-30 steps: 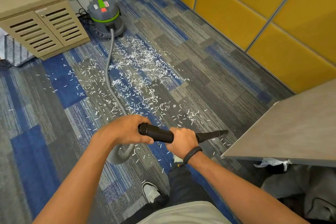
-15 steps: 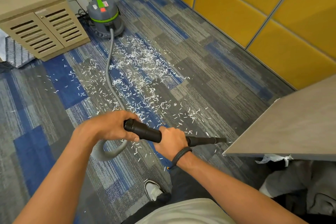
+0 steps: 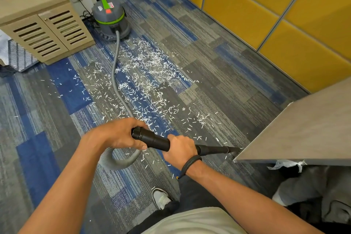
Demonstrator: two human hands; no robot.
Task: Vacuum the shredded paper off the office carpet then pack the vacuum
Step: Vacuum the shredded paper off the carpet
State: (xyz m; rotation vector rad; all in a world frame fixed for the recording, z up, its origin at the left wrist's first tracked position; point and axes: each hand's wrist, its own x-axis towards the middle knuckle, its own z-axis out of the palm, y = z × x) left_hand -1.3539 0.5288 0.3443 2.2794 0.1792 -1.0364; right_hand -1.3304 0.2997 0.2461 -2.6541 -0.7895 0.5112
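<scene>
Step in hand: vacuuming, early going by how much is left. Packing not started. Shredded paper [image 3: 144,81] covers the carpet [image 3: 218,85] from centre frame up toward 12 o'clock, thickest just below the vacuum [image 3: 111,20], which sits at 11 o'clock beside the cabinet [image 3: 43,24]. Thinner scatter runs out to 9 o'clock and down near the shoe at 6.

Wand [image 3: 214,149] points toward 3 o'clock, tip right at the corner of the desk [image 3: 303,131], low to the carpet; can't tell if it touches. Hose [image 3: 115,74] runs from the vacuum down through the mess and loops under the left hand.

Left hand [image 3: 121,135]: fingers curled around the hose end at the wand's collar, full grip. Right hand [image 3: 180,149]: fingers wrapped closed around the black wand, further along.

Next move, my read: sweep the tip back toward 12 into the dense patch, keeping it low. Hose lies across the paper, so it needs shifting to reach what's under it.
</scene>
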